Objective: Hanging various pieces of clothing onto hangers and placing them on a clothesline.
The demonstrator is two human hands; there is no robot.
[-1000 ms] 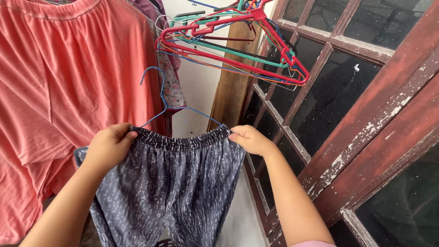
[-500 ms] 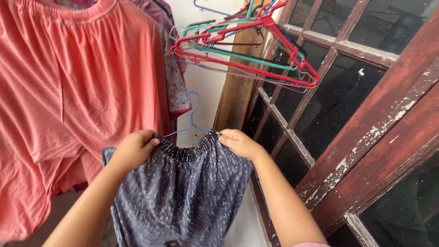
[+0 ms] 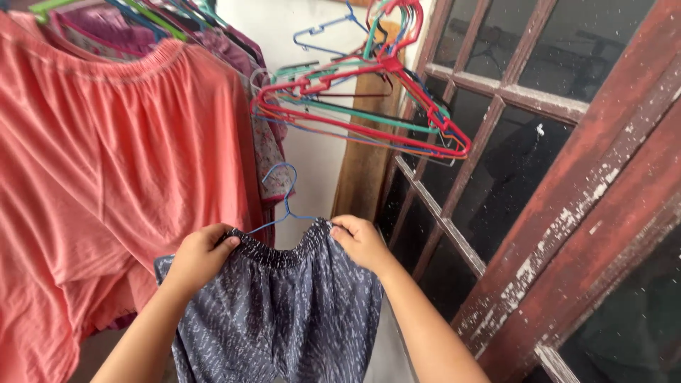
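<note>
Coral garment [image 3: 106,177]: hangs at the far left and fills that side, its gathered waistband near the top; more clothes on coloured hangers crowd behind it.
Left hand [image 3: 198,257]: fingers curled shut, pinching the left end of the shorts' waistband, just in front of the coral cloth.
Patterned shorts [image 3: 277,319]: dark blue-grey with pale flecks, held up low in the middle between both hands; the elastic waistband is stretched across the top and the legs hang down out of view.
Blue hanger [image 3: 285,206]: thin wire, its hook rising above the waistband and its arms running down into the shorts.
Right hand [image 3: 362,242]: fingers closed on the right end of the waistband, forearm running down to the lower edge.
Bunch of hangers [image 3: 369,106]: red, green and blue, empty, hanging tilted above the hands.
Window frame [image 3: 567,213]: worn red-brown wood with peeling paint and dark panes, taking up the right side.
</note>
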